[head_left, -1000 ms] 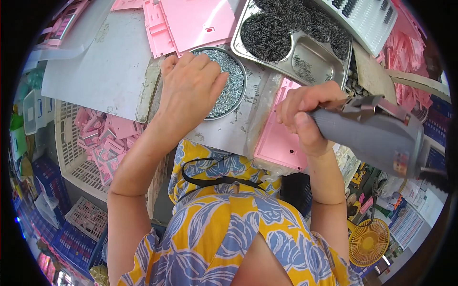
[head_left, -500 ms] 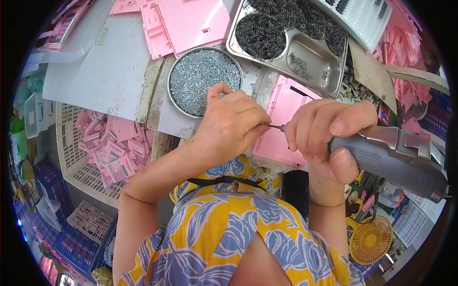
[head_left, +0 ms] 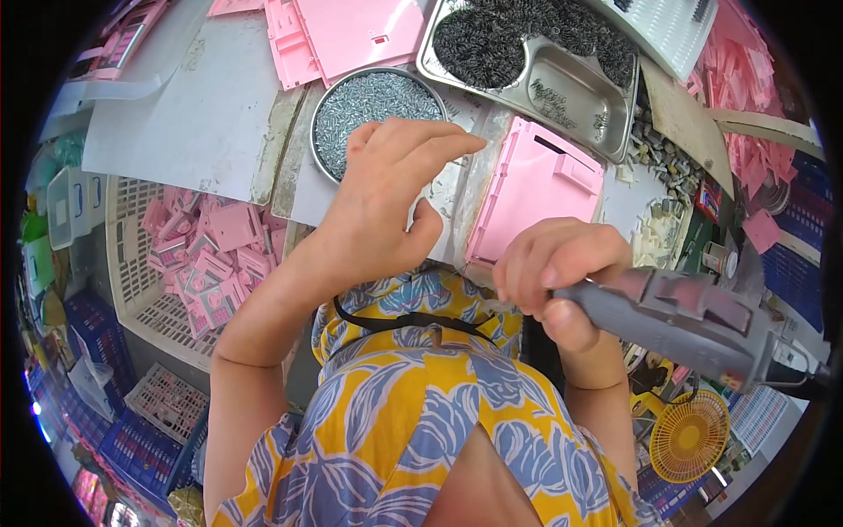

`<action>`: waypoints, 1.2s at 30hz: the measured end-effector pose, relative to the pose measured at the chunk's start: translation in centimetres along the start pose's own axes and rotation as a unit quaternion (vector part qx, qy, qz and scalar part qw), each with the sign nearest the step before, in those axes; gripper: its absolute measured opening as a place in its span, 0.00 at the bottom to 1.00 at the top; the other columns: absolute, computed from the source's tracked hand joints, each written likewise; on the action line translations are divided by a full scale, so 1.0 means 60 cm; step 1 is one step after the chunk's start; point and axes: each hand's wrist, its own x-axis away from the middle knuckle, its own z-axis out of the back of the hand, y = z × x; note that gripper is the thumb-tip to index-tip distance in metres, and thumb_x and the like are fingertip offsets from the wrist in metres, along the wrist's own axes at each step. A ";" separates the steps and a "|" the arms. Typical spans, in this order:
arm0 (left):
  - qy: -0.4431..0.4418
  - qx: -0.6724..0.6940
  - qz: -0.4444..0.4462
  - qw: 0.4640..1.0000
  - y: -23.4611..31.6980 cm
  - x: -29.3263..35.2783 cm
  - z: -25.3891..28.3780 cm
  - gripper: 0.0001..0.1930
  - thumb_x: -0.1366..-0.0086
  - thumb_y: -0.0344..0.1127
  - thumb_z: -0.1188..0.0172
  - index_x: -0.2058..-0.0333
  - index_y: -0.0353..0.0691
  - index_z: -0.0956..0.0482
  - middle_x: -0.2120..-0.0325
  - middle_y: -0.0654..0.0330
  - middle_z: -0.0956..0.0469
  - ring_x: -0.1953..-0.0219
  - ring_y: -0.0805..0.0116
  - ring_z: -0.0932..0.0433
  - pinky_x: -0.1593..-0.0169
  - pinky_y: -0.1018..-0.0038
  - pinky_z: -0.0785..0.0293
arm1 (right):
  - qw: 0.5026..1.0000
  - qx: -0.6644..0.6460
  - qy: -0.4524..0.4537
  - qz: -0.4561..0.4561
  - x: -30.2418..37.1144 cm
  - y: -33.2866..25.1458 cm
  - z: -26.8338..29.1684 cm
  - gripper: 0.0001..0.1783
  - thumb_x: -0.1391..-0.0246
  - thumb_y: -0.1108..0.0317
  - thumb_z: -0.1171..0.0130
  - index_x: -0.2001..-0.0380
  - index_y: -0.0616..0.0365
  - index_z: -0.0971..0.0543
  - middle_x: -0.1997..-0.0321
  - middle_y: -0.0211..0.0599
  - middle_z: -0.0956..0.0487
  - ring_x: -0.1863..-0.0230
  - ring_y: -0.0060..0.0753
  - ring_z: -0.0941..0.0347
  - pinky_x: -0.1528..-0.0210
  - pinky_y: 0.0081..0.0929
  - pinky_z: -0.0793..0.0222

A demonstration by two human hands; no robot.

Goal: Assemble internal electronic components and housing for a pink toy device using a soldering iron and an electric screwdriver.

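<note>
My right hand (head_left: 562, 272) wraps round a grey electric screwdriver (head_left: 672, 323) that points left, with its cord end at the right. The screwdriver's tip is hidden by my fingers. Over the bench beside it, my left hand (head_left: 378, 198) has its thumb and fingers apart, and I see nothing held in it. Between and beyond the hands lies a flat pink plastic panel (head_left: 536, 198) with a dark slot near its far edge. A round metal bowl (head_left: 313, 140) full of small silvery metal pieces (head_left: 373, 101) stands just beyond my left hand and is partly covered by it.
A steel tray (head_left: 571, 83) at the back holds dark coiled springs (head_left: 479, 48). More pink panels (head_left: 360, 35) lie at the far edge. On the left stands a cream crate (head_left: 132, 303) of pink parts (head_left: 215, 272). A yellow basket-like item (head_left: 689, 439) is at lower right.
My left hand has come away from the screwdriver's bit and its fingers have spread. My right hand and the screwdriver have moved left and nearer my body, uncovering more of the pink panel.
</note>
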 end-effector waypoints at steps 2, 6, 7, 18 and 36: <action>0.007 -0.011 0.003 1.000 0.001 0.003 -0.006 0.33 0.58 0.21 0.48 0.47 0.44 0.22 0.54 0.59 0.21 0.52 0.56 0.26 0.44 0.59 0.40 | 0.997 0.072 -0.023 -0.003 0.000 0.006 -0.002 0.11 0.46 0.73 0.36 0.65 0.58 0.30 0.82 0.33 0.29 0.82 0.30 0.32 0.75 0.30 0.28; -0.017 -0.012 0.009 1.000 0.007 -0.007 -0.010 0.29 0.54 0.21 0.47 0.50 0.41 0.20 0.53 0.57 0.21 0.50 0.55 0.25 0.43 0.61 0.37 | 0.984 0.161 -0.066 0.037 0.002 0.023 -0.005 0.11 0.48 0.76 0.38 0.65 0.57 0.31 0.83 0.33 0.29 0.85 0.33 0.32 0.76 0.32 0.27; -0.009 -0.014 -0.002 1.000 0.005 -0.010 -0.016 0.26 0.53 0.22 0.45 0.51 0.41 0.20 0.55 0.57 0.20 0.50 0.56 0.25 0.44 0.61 0.36 | 0.982 0.166 -0.079 0.046 0.001 0.028 -0.005 0.11 0.48 0.77 0.39 0.65 0.57 0.31 0.83 0.34 0.28 0.85 0.33 0.32 0.77 0.33 0.28; -0.162 -0.117 -0.193 0.961 0.017 -0.177 -0.172 0.19 0.47 0.39 0.30 0.56 0.40 0.18 0.50 0.57 0.23 0.49 0.56 0.23 0.46 0.60 0.29 | 0.990 -0.043 0.076 0.108 -0.036 -0.159 0.046 0.17 0.46 0.63 0.37 0.56 0.53 0.28 0.87 0.21 0.30 0.88 0.15 0.37 0.82 0.17 0.34; -0.201 -0.348 0.392 0.828 -0.067 0.299 0.393 0.18 0.43 0.35 0.34 0.56 0.31 0.21 0.61 0.47 0.19 0.56 0.46 0.20 0.53 0.58 0.25 | 0.988 0.116 0.098 0.012 0.032 -0.216 0.159 0.25 0.41 0.57 0.35 0.50 0.57 0.35 0.83 0.23 0.35 0.83 0.18 0.41 0.76 0.20 0.35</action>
